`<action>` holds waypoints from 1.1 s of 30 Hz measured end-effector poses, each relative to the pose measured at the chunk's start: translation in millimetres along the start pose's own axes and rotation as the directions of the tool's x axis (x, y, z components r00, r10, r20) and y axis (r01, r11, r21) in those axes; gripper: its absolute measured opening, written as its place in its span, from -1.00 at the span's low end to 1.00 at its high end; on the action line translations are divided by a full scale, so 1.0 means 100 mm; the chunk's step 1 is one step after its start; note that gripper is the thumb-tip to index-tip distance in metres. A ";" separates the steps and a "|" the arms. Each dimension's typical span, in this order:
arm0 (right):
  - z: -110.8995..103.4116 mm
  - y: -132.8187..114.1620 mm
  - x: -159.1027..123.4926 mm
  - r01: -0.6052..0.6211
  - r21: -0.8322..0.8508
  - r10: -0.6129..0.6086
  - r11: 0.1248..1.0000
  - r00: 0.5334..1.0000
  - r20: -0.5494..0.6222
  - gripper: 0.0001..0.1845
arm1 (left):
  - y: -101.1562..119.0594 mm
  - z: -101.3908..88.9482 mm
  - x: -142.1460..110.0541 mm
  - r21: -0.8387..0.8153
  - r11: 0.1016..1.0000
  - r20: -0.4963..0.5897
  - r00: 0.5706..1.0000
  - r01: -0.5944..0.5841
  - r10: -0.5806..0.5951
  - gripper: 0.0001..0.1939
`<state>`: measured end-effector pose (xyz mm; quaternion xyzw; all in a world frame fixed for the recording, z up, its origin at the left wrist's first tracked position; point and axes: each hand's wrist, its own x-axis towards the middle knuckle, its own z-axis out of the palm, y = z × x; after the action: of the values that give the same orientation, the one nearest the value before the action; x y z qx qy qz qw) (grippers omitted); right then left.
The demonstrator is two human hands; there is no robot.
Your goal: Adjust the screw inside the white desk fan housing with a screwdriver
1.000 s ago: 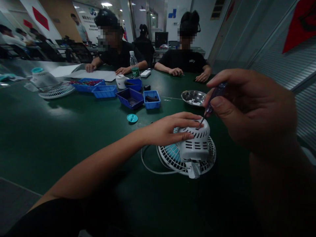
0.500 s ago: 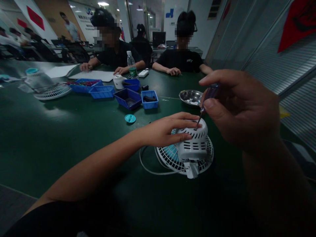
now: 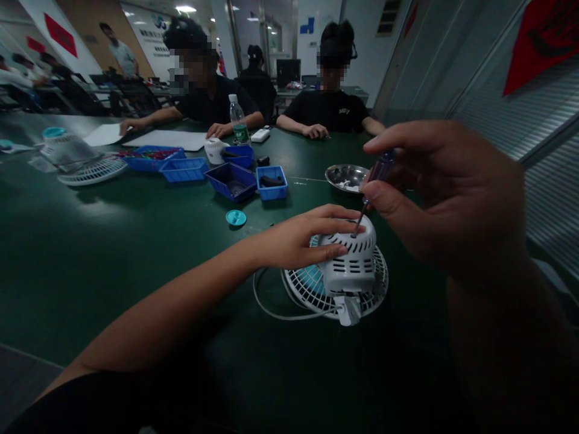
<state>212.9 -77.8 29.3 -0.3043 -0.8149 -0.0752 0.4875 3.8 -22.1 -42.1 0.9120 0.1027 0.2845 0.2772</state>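
Observation:
A small white electric fan [image 3: 350, 274] lies face down on the green table, its motor housing upward and its grille beneath. Across the top and left side of the housing rests my left hand [image 3: 307, 238], fingers stretched out flat and spread. My right hand [image 3: 447, 187] is closed around a screwdriver [image 3: 380, 169] with a translucent purple handle. The screwdriver leans at a slant, and its tip sits in a hole on top of the housing, beside my left fingertips. A white cord [image 3: 275, 313] loops out to the left of the fan.
A turquoise round cap [image 3: 236, 218] lies left of the fan. Beyond are several blue bins [image 3: 230, 182], a steel bowl [image 3: 332, 176] with small white parts, and a water bottle [image 3: 238, 123]. Another fan [image 3: 72, 154] stands far left. Two co-workers sit across the table.
The view has shifted slightly, with the scene sliding left. My left hand stays on the housing and the screwdriver tip stays in its hole. A co-worker's arm has reached out to the left.

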 end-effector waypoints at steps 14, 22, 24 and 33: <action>0.01 0.00 -0.02 -0.065 0.107 0.065 0.992 0.998 0.003 -0.65 | -0.03 0.04 0.00 0.034 0.995 -0.018 0.996 -0.091 0.091 -0.58; 0.01 0.05 -0.03 -0.081 0.107 0.083 0.991 0.997 -0.008 -0.68 | -0.04 0.04 -0.01 0.032 0.996 -0.012 0.997 -0.078 0.078 -0.59; 0.01 0.05 -0.03 -0.081 0.104 0.082 0.991 0.997 -0.009 -0.68 | -0.02 0.04 0.00 0.038 0.997 -0.003 0.997 -0.072 0.073 -0.59; 0.02 0.07 -0.04 -0.083 0.120 0.083 0.989 0.997 0.008 -0.64 | 0.06 0.08 0.01 0.069 0.997 -0.033 0.999 -0.039 0.041 -0.61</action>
<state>216.5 -73.0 23.3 -0.3083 -0.8052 -0.0051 0.5065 9.4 -29.7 -43.5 0.9178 0.0988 0.3017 0.2385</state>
